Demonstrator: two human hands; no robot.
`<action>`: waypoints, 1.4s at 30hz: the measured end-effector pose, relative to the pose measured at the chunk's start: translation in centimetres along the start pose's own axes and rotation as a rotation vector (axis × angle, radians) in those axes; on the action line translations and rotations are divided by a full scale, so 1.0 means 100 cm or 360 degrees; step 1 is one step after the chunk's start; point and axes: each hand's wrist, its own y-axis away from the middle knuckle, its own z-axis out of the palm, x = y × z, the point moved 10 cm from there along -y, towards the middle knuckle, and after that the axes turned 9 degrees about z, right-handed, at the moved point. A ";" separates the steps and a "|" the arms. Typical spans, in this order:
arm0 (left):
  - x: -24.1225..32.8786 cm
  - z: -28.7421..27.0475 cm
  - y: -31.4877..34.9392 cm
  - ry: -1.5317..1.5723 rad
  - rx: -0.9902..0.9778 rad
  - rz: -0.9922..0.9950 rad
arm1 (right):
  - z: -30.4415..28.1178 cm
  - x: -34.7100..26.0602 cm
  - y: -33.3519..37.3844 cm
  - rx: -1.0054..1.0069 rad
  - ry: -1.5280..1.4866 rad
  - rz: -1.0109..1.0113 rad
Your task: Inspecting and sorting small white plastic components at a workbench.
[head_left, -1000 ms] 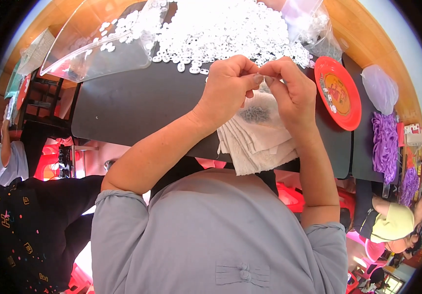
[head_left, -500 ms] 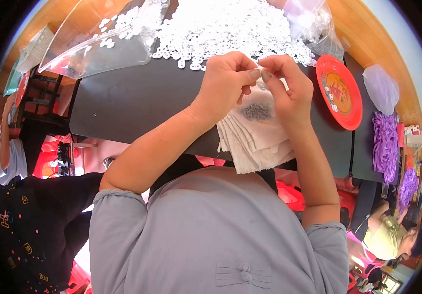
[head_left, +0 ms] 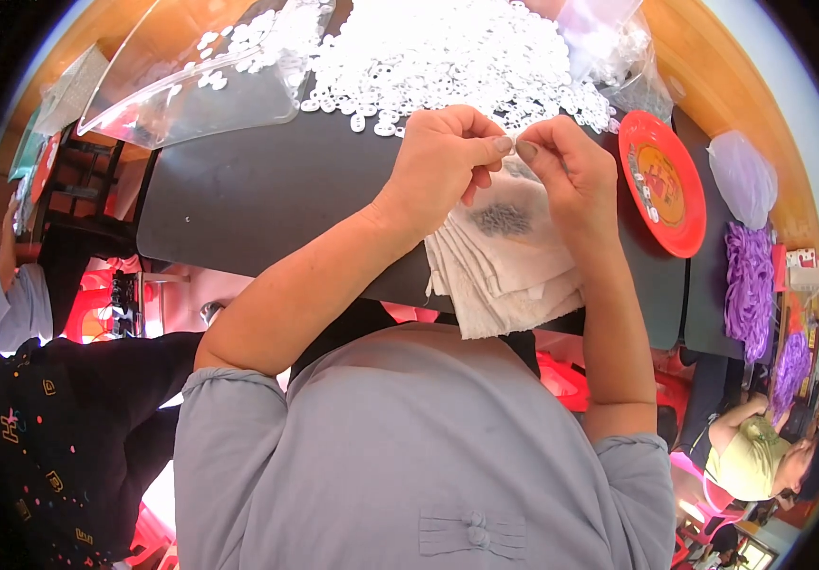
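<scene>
My left hand (head_left: 443,169) and my right hand (head_left: 578,180) are held up fingertip to fingertip above the table. Each one pinches thumb against forefinger, with a tiny pale bit just showing between them, too small to make out. Under my right hand lies a folded beige cloth (head_left: 514,293), its layers fanned at the near edge. A cluster of small dark grey pieces (head_left: 502,220) rests on the cloth. Beyond my fingers spreads a big heap of small white oval pieces (head_left: 447,66) with holes in them.
A clear plastic bin (head_left: 210,116) with more white pieces tilts at the far left of the dark table (head_left: 238,204). To the right are a red plate (head_left: 685,214) holding a few pieces, clear bags (head_left: 638,81) and purple strands (head_left: 750,294). Other people (head_left: 747,456) sit on both sides.
Both hands have shifted slightly right and nearer to me, and the fingertips have drawn a little apart. The pinches stay closed.
</scene>
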 end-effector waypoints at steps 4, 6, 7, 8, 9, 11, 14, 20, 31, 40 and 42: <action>-0.001 -0.002 0.001 -0.0034 -0.0013 -0.0012 | 0.004 0.003 0.002 -0.0047 -0.0059 0.0083; -0.001 -0.002 0.002 -0.0033 0.0001 -0.0009 | 0.003 0.004 0.002 -0.0051 -0.0085 0.0097; -0.001 -0.002 0.001 -0.0032 0.0012 -0.0002 | 0.003 0.003 0.001 -0.0053 -0.0085 0.0098; -0.001 -0.001 0.002 -0.0031 0.0014 -0.0004 | 0.003 0.003 0.002 -0.0070 -0.0061 0.0124; -0.002 -0.001 0.003 -0.0059 0.0014 -0.0014 | 0.005 0.005 0.002 -0.0087 -0.0036 0.0150; -0.002 0.000 0.006 -0.0081 0.0009 -0.0029 | 0.006 0.007 0.005 -0.0096 -0.0087 0.0155; -0.002 0.003 0.009 -0.0002 -0.0012 -0.0039 | 0.009 0.008 0.006 -0.0105 -0.0176 0.0152; -0.006 -0.001 0.003 -0.0094 -0.0012 0.0008 | 0.020 0.023 0.006 -0.0151 -0.0255 0.0293; -0.020 -0.008 0.002 0.0088 0.0112 -0.0185 | -0.004 0.069 -0.112 0.0087 0.0755 0.0051; -0.018 -0.005 0.002 0.0139 0.0073 -0.0183 | 0.021 0.086 -0.137 0.0042 0.1178 -0.0062; -0.018 -0.005 0.002 0.0137 0.0076 -0.0184 | 0.019 0.085 -0.135 0.0095 0.1213 -0.0080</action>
